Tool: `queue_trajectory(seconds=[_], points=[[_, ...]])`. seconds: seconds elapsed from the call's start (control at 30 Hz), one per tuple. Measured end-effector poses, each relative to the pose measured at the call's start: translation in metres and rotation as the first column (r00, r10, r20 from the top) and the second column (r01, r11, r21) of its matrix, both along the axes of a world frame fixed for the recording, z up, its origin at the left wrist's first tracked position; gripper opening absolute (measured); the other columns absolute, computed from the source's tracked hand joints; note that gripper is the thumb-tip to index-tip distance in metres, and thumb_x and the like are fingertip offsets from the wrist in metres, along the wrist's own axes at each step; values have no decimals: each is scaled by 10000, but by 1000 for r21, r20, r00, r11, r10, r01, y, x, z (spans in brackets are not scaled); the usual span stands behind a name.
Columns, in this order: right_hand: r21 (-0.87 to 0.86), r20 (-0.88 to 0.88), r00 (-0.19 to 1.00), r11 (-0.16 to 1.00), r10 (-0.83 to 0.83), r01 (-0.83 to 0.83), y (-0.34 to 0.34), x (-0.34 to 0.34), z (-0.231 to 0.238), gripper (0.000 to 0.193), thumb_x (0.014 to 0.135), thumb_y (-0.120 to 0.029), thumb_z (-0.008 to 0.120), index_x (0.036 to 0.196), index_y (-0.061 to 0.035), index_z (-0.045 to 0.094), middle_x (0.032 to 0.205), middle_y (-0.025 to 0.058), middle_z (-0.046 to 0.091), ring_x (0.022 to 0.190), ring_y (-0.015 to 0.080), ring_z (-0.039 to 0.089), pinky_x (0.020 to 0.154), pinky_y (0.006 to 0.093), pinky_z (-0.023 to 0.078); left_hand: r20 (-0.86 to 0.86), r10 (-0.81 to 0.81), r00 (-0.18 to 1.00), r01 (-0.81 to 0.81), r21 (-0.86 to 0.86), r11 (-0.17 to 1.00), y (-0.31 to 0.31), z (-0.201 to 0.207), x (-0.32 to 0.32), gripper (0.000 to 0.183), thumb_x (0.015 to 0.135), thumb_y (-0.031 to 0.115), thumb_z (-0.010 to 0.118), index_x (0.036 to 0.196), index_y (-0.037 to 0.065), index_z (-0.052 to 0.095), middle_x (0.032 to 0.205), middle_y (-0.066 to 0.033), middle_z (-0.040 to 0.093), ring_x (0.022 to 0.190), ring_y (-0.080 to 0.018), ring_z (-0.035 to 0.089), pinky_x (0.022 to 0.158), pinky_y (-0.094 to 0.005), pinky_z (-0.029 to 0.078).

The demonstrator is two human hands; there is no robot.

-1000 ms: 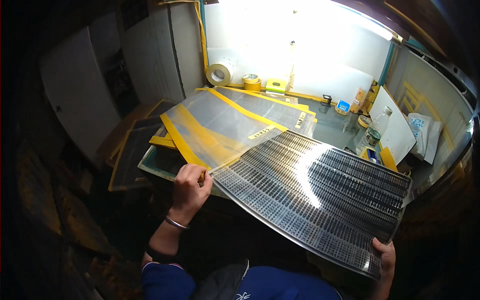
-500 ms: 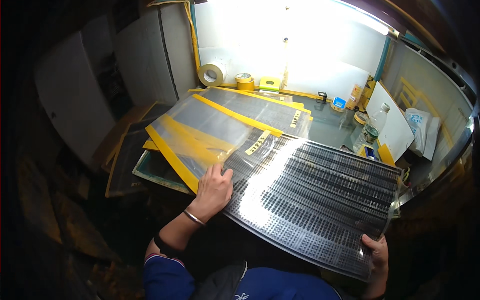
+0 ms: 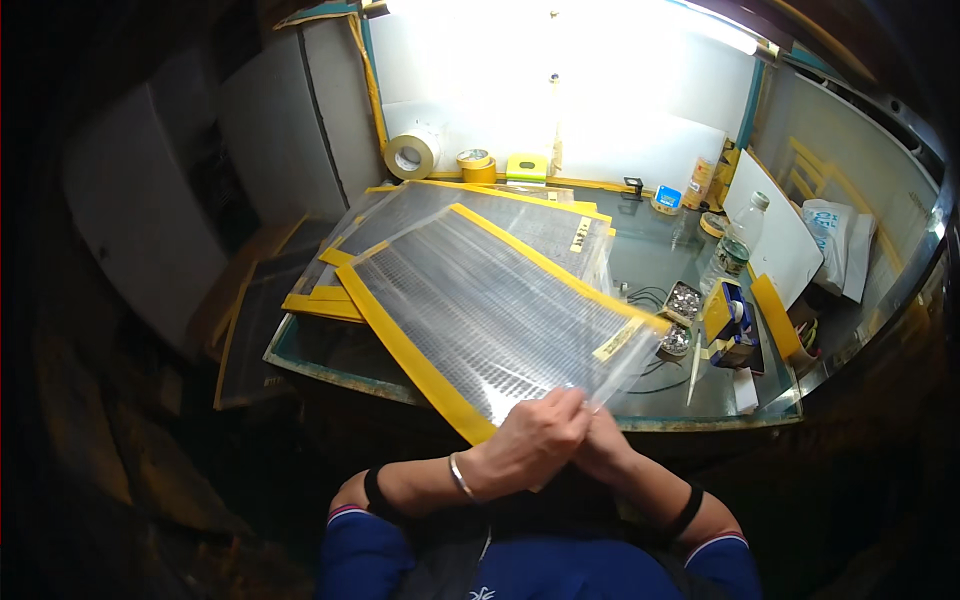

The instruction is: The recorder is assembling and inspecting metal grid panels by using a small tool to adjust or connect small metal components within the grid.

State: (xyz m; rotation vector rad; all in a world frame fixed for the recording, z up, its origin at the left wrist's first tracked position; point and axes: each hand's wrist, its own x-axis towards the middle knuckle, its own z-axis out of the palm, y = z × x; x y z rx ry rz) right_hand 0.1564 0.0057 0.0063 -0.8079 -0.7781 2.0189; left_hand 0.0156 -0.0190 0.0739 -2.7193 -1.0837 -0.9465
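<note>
A clear plastic sleeve (image 3: 385, 350) with yellow taped edges lies slantwise before me. Inside it is a dark sheet (image 3: 470, 310) printed with rows of small dots. A pale label strip (image 3: 617, 340) is stuck near the sleeve's right end. At the near corner of that end my left hand (image 3: 532, 437) is closed, fingertips pinching the plastic. My right hand (image 3: 603, 447) meets it there, also closed on the sleeve's end, its fingers partly hidden behind the left ones. Beneath and beyond lie more yellow-edged sleeves (image 3: 500, 204) in a stack.
Under everything is a glass-topped table (image 3: 640, 240). Tape rolls (image 3: 412, 156) stand along its back edge. To the right are a clear bottle (image 3: 735, 240), small tins of bits (image 3: 683, 300), a yellow-and-blue tape dispenser (image 3: 728, 310), a white stick (image 3: 694, 370) and black cables (image 3: 650, 378).
The dotted sheet has slid left into the sleeve. My right hand has come in from the far right to meet my left, which has moved right to the sleeve's end.
</note>
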Motion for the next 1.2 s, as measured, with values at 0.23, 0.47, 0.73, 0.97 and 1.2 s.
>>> queue_trajectory(seconds=[0.23, 0.47, 0.73, 0.97, 1.2], points=[[-59, 48, 886, 887, 461, -458, 13, 4, 19, 359, 974, -286, 521, 1116, 39, 580, 945, 125, 664, 823, 202, 671, 721, 296, 557, 7, 113, 994, -105, -328, 939, -30, -5, -52, 438, 740, 209, 759, 1119, 67, 592, 831, -82, 579, 749, -252, 623, 634, -334, 513], [112, 380, 751, 779, 540, -617, 9, 60, 55, 351, 941, -252, 608, 1176, 8, 587, 960, 112, 679, 826, 154, 672, 739, 251, 539, -285, 409, 867, -493, -376, 784, -51, 12, -128, 162, 716, 113, 719, 833, 45, 630, 804, -115, 596, 805, -291, 611, 675, -379, 501], [401, 357, 927, 915, -114, -41, 29, 83, 43, 235, 919, -125, 611, 1115, 6, 612, 913, 119, 690, 782, 143, 662, 699, 261, 550, 36, 169, 985, -50, -877, 478, -57, -5, -123, 349, 773, 243, 779, 999, 8, 655, 839, -106, 662, 760, -178, 650, 680, -288, 505], [498, 367, 885, 864, -286, 73, 38, 73, 2, 173, 922, -46, 584, 1070, 43, 607, 919, 139, 669, 776, 156, 654, 692, 265, 560, 459, 734, 501, 600, -795, 88, -43, -82, -142, 536, 1006, 433, 387, 1111, -55, 580, 893, -147, 670, 784, -182, 676, 655, -260, 559], [523, 399, 859, 849, -322, 75, 41, 79, -6, 172, 926, -35, 576, 1071, 55, 595, 919, 144, 668, 758, 169, 658, 679, 287, 571, 445, 863, 239, 313, -877, 365, -42, -49, -162, 338, 971, 284, 509, 1033, -33, 610, 867, -126, 678, 735, -191, 682, 613, -270, 565]])
